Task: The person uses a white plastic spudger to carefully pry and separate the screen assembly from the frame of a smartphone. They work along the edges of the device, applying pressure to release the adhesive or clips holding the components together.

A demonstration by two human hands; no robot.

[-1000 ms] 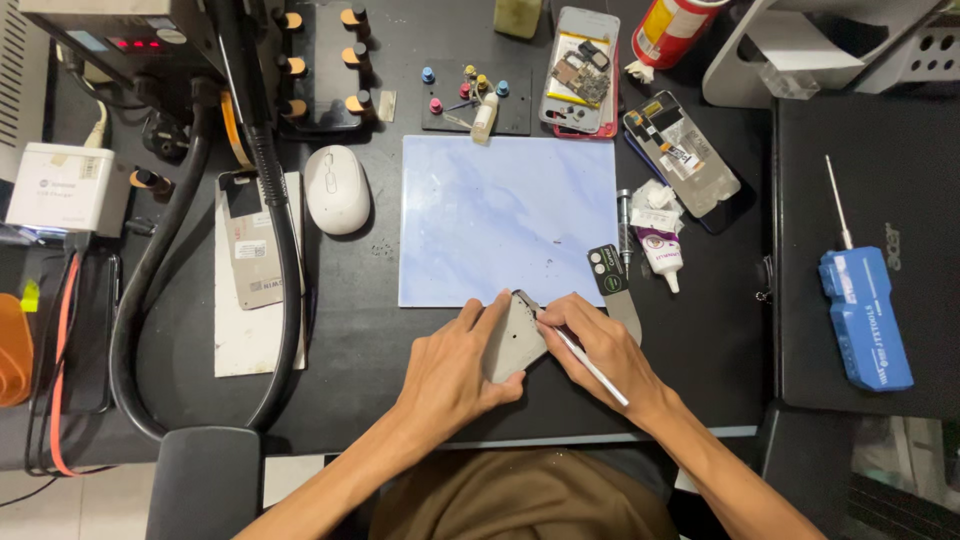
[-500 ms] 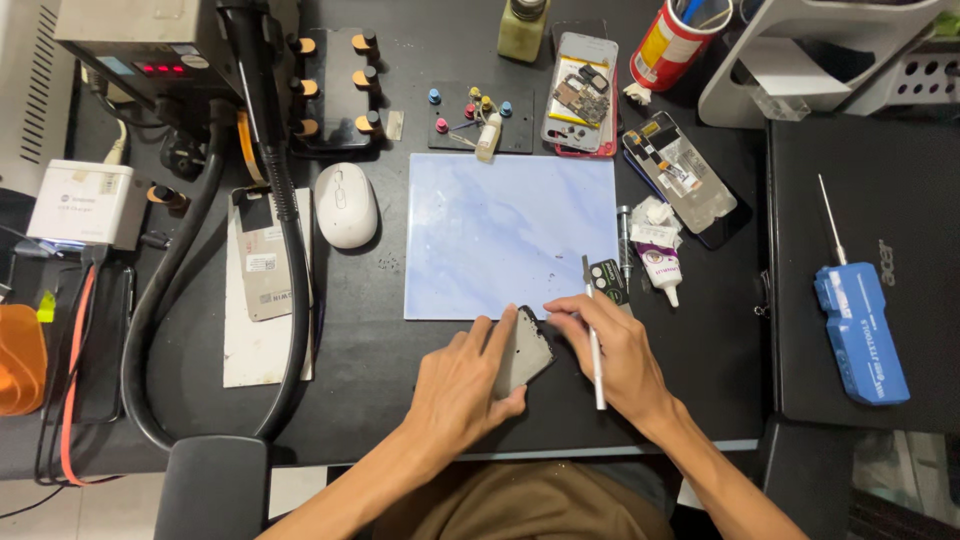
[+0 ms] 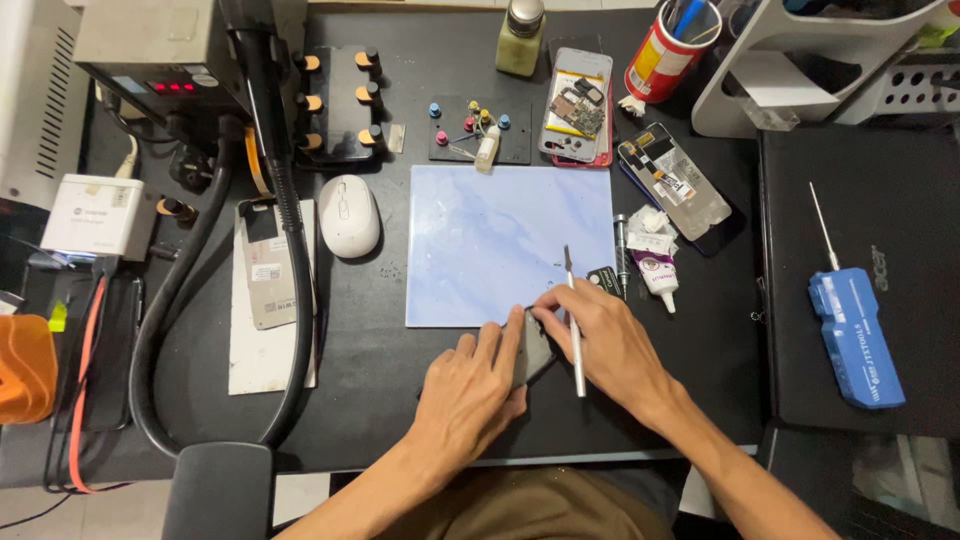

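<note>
Fingers of my left hand lie flat and together across a small dark phone, pressing it at the near edge of the pale blue work mat. My right hand pinches the phone's upper corner with thumb and forefinger, and a thin white-handled tool is clamped between its fingers, tip pointing away from me. A glue tube lies just right of the mat, a white mouse to its left.
</note>
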